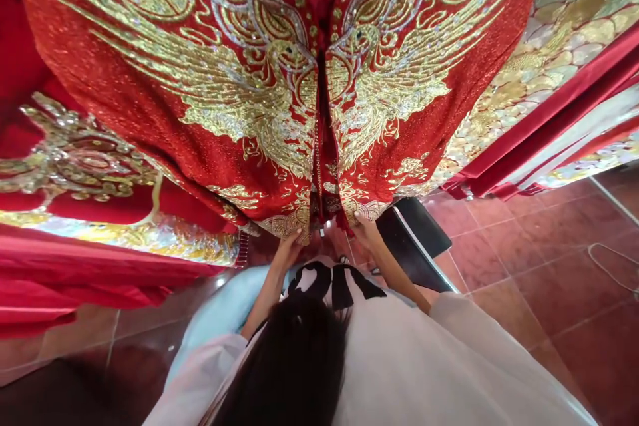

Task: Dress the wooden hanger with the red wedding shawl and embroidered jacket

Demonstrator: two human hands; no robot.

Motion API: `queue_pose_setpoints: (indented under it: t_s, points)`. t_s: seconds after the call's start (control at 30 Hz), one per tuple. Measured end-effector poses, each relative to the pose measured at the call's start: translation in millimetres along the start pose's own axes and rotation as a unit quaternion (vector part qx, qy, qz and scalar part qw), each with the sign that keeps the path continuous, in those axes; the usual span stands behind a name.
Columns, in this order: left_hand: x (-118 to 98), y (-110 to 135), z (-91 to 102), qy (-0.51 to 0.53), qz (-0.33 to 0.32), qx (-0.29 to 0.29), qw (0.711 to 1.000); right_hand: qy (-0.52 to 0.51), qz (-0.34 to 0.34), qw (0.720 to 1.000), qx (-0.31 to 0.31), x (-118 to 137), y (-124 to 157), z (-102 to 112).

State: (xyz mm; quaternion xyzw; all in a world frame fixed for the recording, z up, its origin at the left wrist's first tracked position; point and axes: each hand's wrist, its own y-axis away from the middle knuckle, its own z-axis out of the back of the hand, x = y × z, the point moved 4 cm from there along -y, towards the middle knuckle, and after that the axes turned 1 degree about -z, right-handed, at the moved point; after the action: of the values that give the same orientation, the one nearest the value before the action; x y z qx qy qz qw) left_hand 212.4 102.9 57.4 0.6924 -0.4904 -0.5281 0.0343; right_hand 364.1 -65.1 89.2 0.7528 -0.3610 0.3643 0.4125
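A red garment (279, 80) with heavy gold and silver embroidery of two facing birds hangs in front of me, split down the middle. My left hand (288, 247) grips the bottom edge of the left panel, fingers closed on the hem. Just right of the split, my right hand (366, 223) holds the bottom edge of the right panel in the same way. Both forearms reach forward from my white shirt (399, 359). My dark hair (294, 366) fills the lower middle.
More red and gold embroidered cloth (74, 166) hangs at the left, and red drapes with a scale pattern (559, 60) at the right. A dark stand base (419, 239) sits on the red tiled floor (524, 259). A thin cable (612, 266) lies at the right.
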Motion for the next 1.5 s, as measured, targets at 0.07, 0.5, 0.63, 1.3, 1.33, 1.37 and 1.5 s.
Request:
queue_pose_setpoints:
  t_s: [0.07,0.5,0.63,1.3,1.33,1.37,1.5]
  points:
    - [2.9,4.0,-7.7,-0.009,0.004,0.001,1.0,-0.022,0.001,1.0,-0.002,0.9,6.7,-7.8]
    - [-1.3,24.2,-59.6,0.016,-0.011,0.047,0.999,-0.089,-0.044,0.994,0.035,0.1,35.3,-39.4]
    - [0.1,30.2,-69.6,0.039,-0.031,0.044,0.998,-0.13,-0.04,0.99,0.035,-2.0,38.6,-46.6]
    - [-1.8,46.4,-83.3,0.058,-0.098,0.01,0.993,-0.202,-0.109,0.972,0.045,-9.2,41.1,-51.8]
    - [-1.8,46.8,-82.9,0.055,-0.098,0.009,0.994,-0.197,-0.113,0.973,0.045,-10.2,40.9,-51.8]
    - [-1.9,47.1,-82.5,0.052,-0.1,0.008,0.994,-0.193,-0.117,0.973,0.045,-11.1,40.8,-51.8]
    - [-2.6,48.1,-81.6,0.045,-0.11,0.013,0.993,-0.193,-0.118,0.973,0.047,-11.0,41.1,-52.0]
